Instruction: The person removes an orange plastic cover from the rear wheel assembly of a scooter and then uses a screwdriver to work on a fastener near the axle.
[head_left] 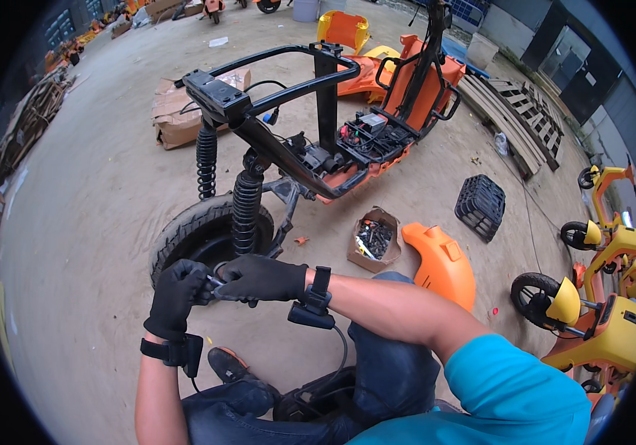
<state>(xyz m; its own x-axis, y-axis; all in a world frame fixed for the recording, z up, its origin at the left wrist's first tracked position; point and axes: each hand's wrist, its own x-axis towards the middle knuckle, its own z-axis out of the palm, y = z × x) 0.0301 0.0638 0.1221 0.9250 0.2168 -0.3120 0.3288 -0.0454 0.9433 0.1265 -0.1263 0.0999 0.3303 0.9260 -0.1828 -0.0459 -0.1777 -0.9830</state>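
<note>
Black gloves cover both my hands, which meet in front of the rear wheel [212,233] of a partly stripped scooter. A small silvery metal piece [216,282] shows between them; its exact kind is too small to make out. My left hand [177,295] is closed, its fingertips pinching one end of the piece. From the other side, my right hand [264,278] closes its fingers around the piece. Just above the hands stands a black coil-spring shock absorber [247,204], joined to the scooter's bare black frame [281,152].
An open cardboard box [375,239] of small hardware sits beside an orange body panel [443,263]. Beyond them lies a black plastic crate [480,208]. Yellow scooters [604,337] line the right side, wooden pallets [522,122] lie behind, and a flattened carton [177,111] rests past the wheel.
</note>
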